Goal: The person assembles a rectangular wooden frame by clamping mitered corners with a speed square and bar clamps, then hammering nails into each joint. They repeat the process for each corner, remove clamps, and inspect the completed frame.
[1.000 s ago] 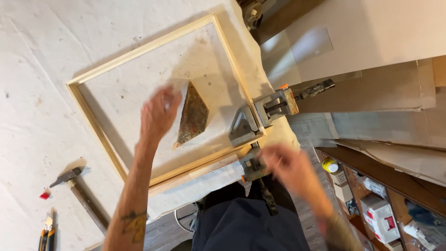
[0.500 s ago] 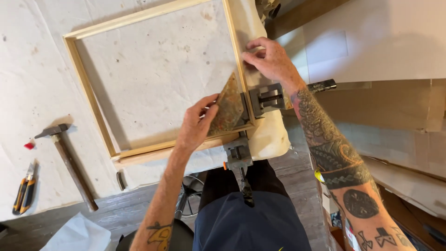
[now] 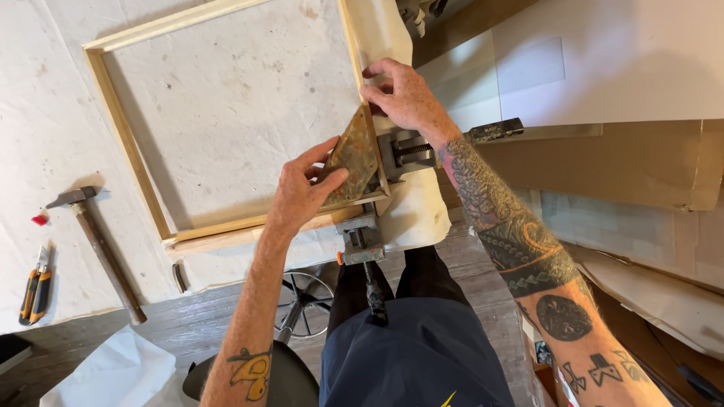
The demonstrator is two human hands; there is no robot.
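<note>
Near the frame's center, the left hand (image 3: 302, 192) presses flat, fingers spread, on a triangular metal plate (image 3: 353, 160) in the wooden frame (image 3: 128, 143) corner. The right hand (image 3: 403, 94) pinches the frame's right rail just above. A corner clamp (image 3: 392, 162) grips that corner. 1 hammer (image 3: 94, 241) lies lower left.

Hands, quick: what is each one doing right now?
Left hand: open, fingers resting on the triangular corner plate.
Right hand: fingers closed on the wooden frame rail just above the corner clamp.
</note>
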